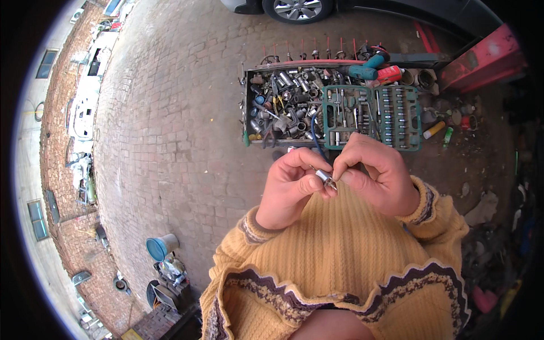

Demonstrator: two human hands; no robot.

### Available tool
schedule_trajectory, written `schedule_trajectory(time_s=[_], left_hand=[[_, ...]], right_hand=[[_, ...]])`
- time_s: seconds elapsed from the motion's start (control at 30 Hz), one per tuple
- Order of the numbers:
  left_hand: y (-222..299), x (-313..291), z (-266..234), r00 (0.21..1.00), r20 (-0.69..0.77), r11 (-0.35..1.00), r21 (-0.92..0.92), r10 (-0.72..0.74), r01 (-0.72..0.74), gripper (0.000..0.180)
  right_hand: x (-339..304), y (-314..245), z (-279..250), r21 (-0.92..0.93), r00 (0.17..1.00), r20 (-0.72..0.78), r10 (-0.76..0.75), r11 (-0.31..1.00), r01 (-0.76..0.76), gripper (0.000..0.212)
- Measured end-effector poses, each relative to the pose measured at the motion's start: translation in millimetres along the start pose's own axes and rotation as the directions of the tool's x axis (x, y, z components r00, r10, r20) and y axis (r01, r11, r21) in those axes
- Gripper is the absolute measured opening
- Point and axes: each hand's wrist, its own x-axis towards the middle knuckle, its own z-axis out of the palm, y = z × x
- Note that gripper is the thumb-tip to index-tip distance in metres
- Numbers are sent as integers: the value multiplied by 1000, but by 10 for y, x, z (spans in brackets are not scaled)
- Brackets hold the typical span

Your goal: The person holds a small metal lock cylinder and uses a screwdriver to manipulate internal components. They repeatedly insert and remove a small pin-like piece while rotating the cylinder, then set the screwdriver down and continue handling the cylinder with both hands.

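Observation:
Between the thumb and fingers of my left hand [294,184] is a small silver metal cylinder [323,175] with a darker, narrower end. My right hand [377,175] pinches at that narrower end with thumb and forefinger; its fingertips hide part of it. Both hands are held close together in front of my yellow knitted sweater. A blue hose or cable [315,133] runs down from the tool tray toward the cylinder; whether it joins it I cannot tell. Just beyond my hands lies an open green socket set case [420,122] with rows of sockets and bits.
Past my hands stands a tray [245,107] heaped with loose sockets and metal parts. A teal power tool [362,72] and a red can [390,73] lie at its far right. Beyond are a red metal post [481,59] and a car wheel [297,8]. At left stands a blue bucket [156,249].

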Motion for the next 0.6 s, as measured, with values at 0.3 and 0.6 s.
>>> schedule_trajectory(time_s=[0.3, 0.6], left_hand=[[107, -39, 81, 896, 177, 711, 555, 406, -432, 14], [151, -77, 124, 873, 289, 651, 582, 393, -486, 15]], right_hand=[[-13, -112, -121, -368, 972, -23, -232, 906, 208, 17], [-111, -36, 38, 17, 965, -60, -255, 967, 256, 16]])
